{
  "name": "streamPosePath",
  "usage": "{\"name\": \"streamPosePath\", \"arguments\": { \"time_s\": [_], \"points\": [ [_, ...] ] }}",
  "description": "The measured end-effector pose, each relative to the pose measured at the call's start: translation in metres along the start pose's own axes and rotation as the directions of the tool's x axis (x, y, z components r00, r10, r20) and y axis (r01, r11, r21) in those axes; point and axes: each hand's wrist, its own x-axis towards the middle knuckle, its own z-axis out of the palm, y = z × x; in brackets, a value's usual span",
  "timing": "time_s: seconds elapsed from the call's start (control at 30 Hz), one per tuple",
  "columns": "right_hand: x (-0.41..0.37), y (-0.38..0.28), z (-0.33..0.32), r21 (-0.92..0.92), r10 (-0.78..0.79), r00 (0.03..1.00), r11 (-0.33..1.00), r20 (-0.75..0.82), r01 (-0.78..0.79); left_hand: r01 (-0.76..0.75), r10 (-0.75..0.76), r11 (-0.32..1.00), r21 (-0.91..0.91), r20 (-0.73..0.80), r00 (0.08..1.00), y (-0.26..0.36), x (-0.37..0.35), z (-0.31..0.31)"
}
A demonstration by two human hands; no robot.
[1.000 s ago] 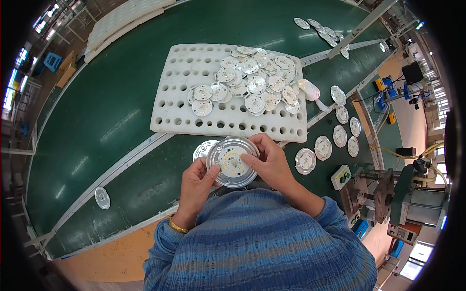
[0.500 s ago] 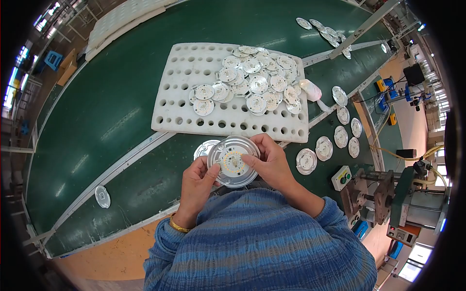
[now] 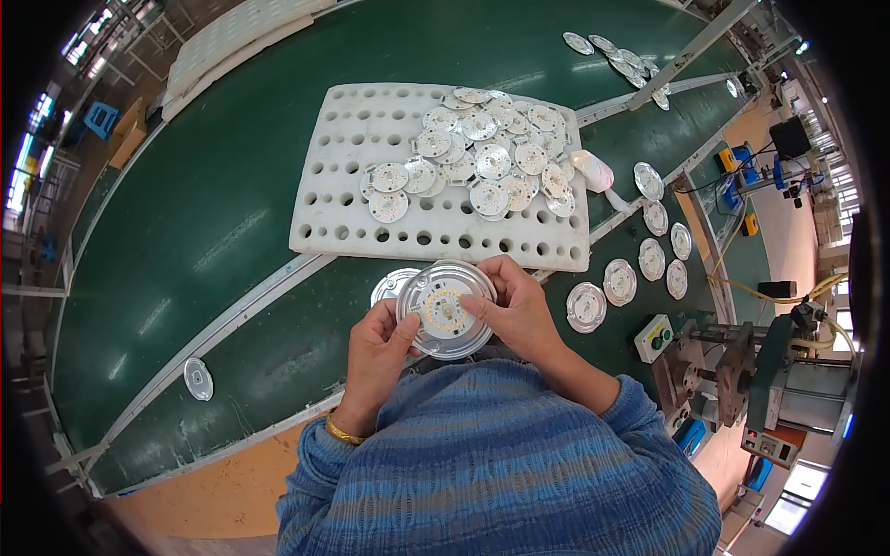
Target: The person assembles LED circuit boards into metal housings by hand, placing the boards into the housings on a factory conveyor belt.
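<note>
Between my two hands is a round silver metal lamp base with a white LED board (image 3: 447, 320) lying in its middle. My left hand (image 3: 378, 345) grips the lower left rim, thumb on the board's edge. At the upper right, my right hand (image 3: 515, 310) holds the rim with its thumb pressed onto the board. Another silver base (image 3: 386, 285) lies on the green belt, partly hidden behind the held one. Just beyond, a white foam tray (image 3: 324, 222) with rows of holes bears a heap of round LED boards (image 3: 492, 161).
Several silver discs (image 3: 620, 283) lie on the belt at right, with more (image 3: 630, 61) at the far right. One disc (image 3: 197, 378) lies at left. A white bottle (image 3: 593, 170) rests by the tray. A button box (image 3: 654, 338) and press machine (image 3: 714, 375) stand at right.
Almost nothing differs. Both hands keep the same grip on the lamp base and its LED board, and the view has shifted very slightly.
</note>
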Motion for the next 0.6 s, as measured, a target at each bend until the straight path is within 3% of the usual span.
{"name": "streamPosePath", "arguments": {
  "time_s": [0.6],
  "points": [
    [-0.0008,-0.0042,0.0045,0.022,0.025,0.999,0.999,-0.031,-0.025,0.003,-0.003,1.000,-0.008,-0.004,1.000,-0.0008,0.0004,-0.0017]
  ]
}}
